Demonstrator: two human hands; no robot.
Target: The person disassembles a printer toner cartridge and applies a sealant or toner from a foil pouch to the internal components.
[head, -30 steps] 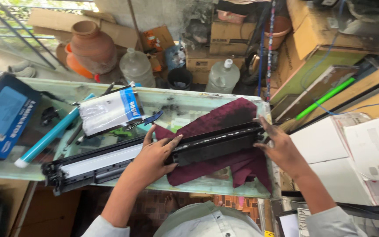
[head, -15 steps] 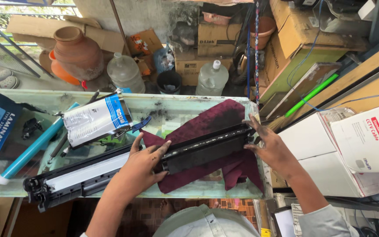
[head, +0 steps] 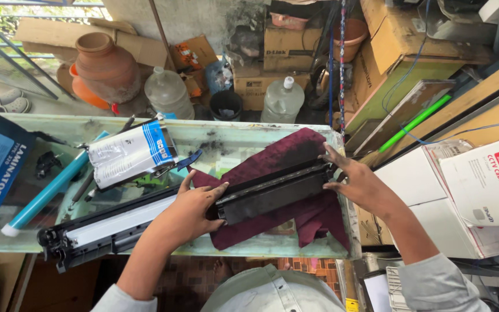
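Shifted leftward, both hands [head: 189, 211] [head: 356, 185] seemingly clamp the black cartridge [head: 272, 190] on maroon cloth [head: 284, 153], silver pouch [head: 131, 153] nearby.

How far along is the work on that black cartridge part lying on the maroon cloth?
Done: the cartridge looks taken apart, with a second long section and a blue roller lying apart on the glass table. In hand: the left hand and right hand grip the ends of the black cartridge part on the maroon cloth. Left: the pieces are not rejoined, and dark powder smudges the glass.
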